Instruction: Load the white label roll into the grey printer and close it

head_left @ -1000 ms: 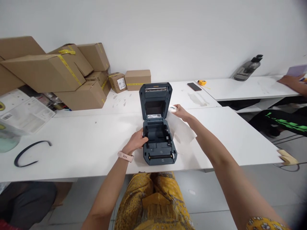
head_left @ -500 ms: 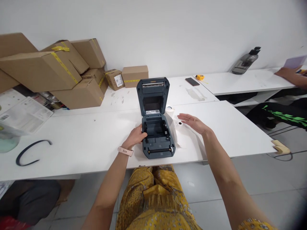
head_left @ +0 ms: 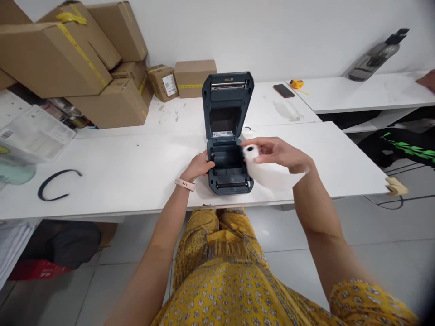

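A dark grey label printer (head_left: 228, 174) stands on the white table with its lid (head_left: 228, 106) raised. My left hand (head_left: 199, 165) grips the printer's left side, thumb over the rim of the bay. In my right hand (head_left: 280, 151) is a small roll of white label paper (head_left: 250, 156), held between thumb and fingers by the printer's right edge. Its loose strip (head_left: 280, 176) trails out to the right, below my wrist. Another white roll (head_left: 247, 131), partly hidden, lies behind, beside the lid.
Cardboard boxes (head_left: 118, 102) are piled at the back left. A black curved band (head_left: 50, 183) lies on the left of the table (head_left: 152, 181). At the back are a phone (head_left: 283, 91), a yellow tape measure (head_left: 297, 83) and a bottle (head_left: 375, 59). Another person's hand (head_left: 426, 81) shows at the right edge.
My right hand has closed on the paper roll and lifted it off the table to the printer's right edge. The left hand stays on the printer. The view has tilted down.
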Action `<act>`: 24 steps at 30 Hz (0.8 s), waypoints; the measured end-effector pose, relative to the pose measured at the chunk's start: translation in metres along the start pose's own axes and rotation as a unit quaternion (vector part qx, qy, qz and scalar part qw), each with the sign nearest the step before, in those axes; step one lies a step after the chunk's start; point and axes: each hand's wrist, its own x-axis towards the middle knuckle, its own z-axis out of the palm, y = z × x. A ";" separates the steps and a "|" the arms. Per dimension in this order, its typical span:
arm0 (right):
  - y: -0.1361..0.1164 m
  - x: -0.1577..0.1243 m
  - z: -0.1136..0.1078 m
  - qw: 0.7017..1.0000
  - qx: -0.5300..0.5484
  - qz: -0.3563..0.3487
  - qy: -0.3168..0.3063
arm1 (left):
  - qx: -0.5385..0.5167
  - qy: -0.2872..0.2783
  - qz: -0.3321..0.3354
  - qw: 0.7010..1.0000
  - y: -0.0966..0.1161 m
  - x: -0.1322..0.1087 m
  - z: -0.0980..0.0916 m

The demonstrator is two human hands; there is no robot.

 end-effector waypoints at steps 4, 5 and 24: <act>-0.017 0.048 0.032 0.989 -0.120 -0.020 -0.089 | -0.014 0.011 0.006 1.000 -0.007 0.002 0.004; -0.013 0.058 0.037 0.985 -0.139 -0.016 -0.101 | -0.019 0.017 0.006 1.000 -0.009 0.002 0.006; 0.014 0.079 0.063 0.900 -0.420 -0.056 -0.108 | 0.111 0.303 0.177 0.930 -0.010 -0.035 0.050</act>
